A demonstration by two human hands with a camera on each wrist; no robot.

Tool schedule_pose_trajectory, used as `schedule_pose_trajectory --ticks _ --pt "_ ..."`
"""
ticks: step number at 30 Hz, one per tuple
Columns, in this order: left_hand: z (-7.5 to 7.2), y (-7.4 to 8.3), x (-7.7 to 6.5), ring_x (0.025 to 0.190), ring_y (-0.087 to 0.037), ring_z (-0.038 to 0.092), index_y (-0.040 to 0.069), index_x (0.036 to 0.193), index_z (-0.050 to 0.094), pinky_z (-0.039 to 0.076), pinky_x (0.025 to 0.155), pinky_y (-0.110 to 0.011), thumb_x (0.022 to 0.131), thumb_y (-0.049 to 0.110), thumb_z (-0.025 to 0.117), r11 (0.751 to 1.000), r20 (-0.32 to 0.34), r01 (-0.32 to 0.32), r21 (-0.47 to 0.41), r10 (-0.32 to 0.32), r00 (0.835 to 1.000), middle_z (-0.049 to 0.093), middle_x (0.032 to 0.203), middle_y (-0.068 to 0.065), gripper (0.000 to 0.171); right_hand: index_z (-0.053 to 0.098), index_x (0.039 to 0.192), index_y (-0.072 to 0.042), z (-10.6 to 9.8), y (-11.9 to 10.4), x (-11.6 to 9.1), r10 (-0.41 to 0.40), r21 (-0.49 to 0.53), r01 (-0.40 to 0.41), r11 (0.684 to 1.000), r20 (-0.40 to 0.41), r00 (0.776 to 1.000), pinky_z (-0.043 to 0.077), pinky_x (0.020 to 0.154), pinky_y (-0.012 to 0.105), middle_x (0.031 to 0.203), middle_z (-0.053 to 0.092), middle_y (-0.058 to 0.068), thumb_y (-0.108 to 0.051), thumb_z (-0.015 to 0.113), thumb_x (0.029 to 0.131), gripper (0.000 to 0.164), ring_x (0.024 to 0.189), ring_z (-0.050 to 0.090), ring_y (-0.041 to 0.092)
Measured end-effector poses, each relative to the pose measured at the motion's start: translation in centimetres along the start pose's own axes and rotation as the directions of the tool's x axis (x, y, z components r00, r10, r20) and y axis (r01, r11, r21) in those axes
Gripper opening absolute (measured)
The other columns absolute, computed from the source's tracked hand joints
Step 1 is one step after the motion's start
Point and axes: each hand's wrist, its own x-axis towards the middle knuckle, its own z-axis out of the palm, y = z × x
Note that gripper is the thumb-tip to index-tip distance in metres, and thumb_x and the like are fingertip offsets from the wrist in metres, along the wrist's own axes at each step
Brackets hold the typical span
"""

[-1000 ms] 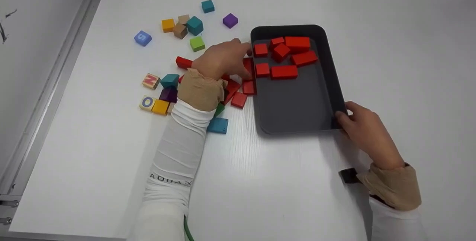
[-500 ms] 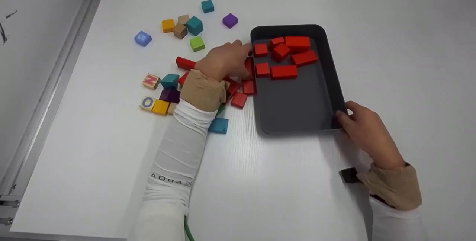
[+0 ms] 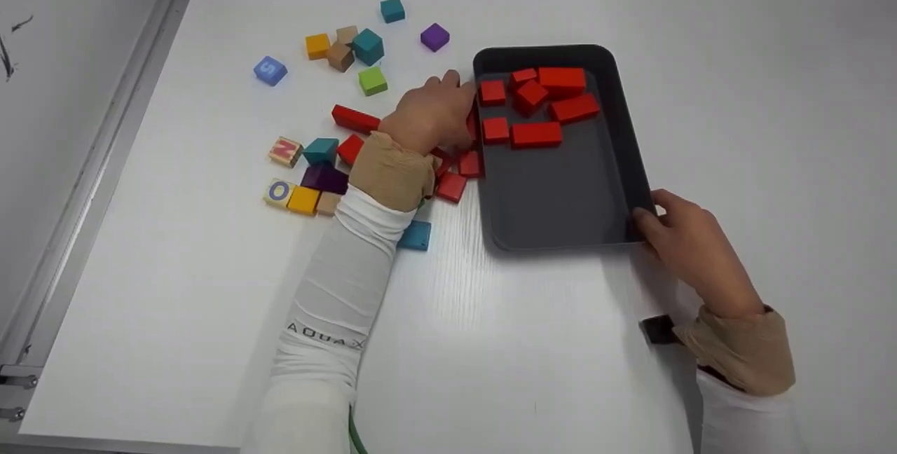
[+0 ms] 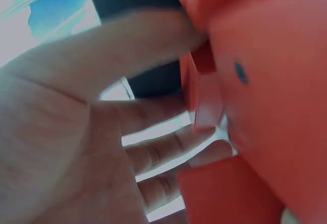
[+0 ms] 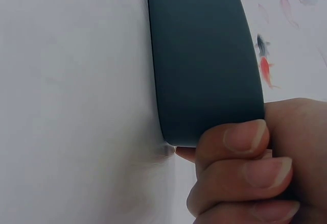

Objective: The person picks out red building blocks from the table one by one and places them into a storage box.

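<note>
My left hand point(image 3: 429, 116) is at the left wall of a dark grey tray point(image 3: 560, 209). Its thumb and index finger pinch a red block point(image 4: 202, 89) beside that wall; in the head view the hand covers most of this block. More red blocks point(image 3: 450, 188) lie close under and around the hand, and a large red one point(image 4: 276, 81) fills the right of the left wrist view. My right hand point(image 3: 690, 247) grips the tray's near right corner, thumb over the rim and fingers curled at the outside. Several red blocks point(image 3: 536, 135) lie in the tray's far half.
Left of the tray, loose blocks are scattered: a light green one point(image 3: 373, 80), a purple one point(image 3: 435, 37), a blue one marked 5 point(image 3: 270, 71) and lettered wooden ones point(image 3: 279, 192). A flat blue block point(image 3: 416, 235) lies beside the left sleeve. Walls border the table's left and far edges.
The left hand has shifted slightly right, toward the tray, and its fingers have closed in on the red block by the wall. The right hand and the tray have stayed put.
</note>
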Motion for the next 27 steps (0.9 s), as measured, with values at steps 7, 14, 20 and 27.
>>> schedule_pose_trajectory --ticks 7,14,20,27 --pt "-0.1 -0.2 0.0 0.119 -0.026 0.042 0.012 0.145 0.037 0.044 0.1 -0.041 0.084 0.029 0.065 0.998 0.005 0.036 -0.048 -0.036 0.999 0.041 0.136 -0.011 0.07 0.051 0.126 0.001 0.3 0.0 0.0 0.01 0.013 -0.009 1.0 -0.004 1.0 0.042 0.053 0.026 0.073 0.062 0.007 -0.031 0.037 0.103 0.041 0.061 0.053 0.014" --pt "-0.5 0.1 0.1 0.117 -0.024 0.042 0.008 0.142 0.041 0.044 0.099 -0.039 0.084 0.034 0.065 0.997 0.013 0.023 -0.071 -0.023 1.0 0.041 0.136 -0.01 0.068 0.05 0.128 0.001 0.2 0.4 -0.5 0.032 0.023 -0.031 0.999 -0.01 0.999 0.043 0.054 0.026 0.074 0.063 0.007 -0.031 0.037 0.102 0.043 0.063 0.054 0.013" --pt "-0.7 -0.6 -0.1 0.122 -0.023 0.041 0.011 0.148 0.031 0.044 0.102 -0.039 0.087 0.042 0.057 0.99 -0.06 0.071 -0.119 -0.078 0.995 0.036 0.143 -0.01 0.073 0.052 0.124 -0.001 -0.1 -0.1 -0.1 0.013 -0.001 -0.013 1.0 -0.01 1.0 0.041 0.052 0.026 0.065 0.057 0.005 -0.031 0.037 0.102 0.04 0.058 0.051 0.013" --pt "-1.0 -0.6 -0.3 0.129 -0.025 0.038 0.016 0.149 0.03 0.042 0.104 -0.044 0.088 0.043 0.055 0.991 -0.136 0.088 -0.101 -0.102 0.986 0.031 0.147 -0.011 0.071 0.053 0.118 -0.002 0.1 0.0 -0.1 -0.005 -0.009 0.005 1.0 -0.028 1.0 0.038 0.05 0.027 0.061 0.054 0.003 -0.031 0.038 0.102 0.036 0.054 0.048 0.014"
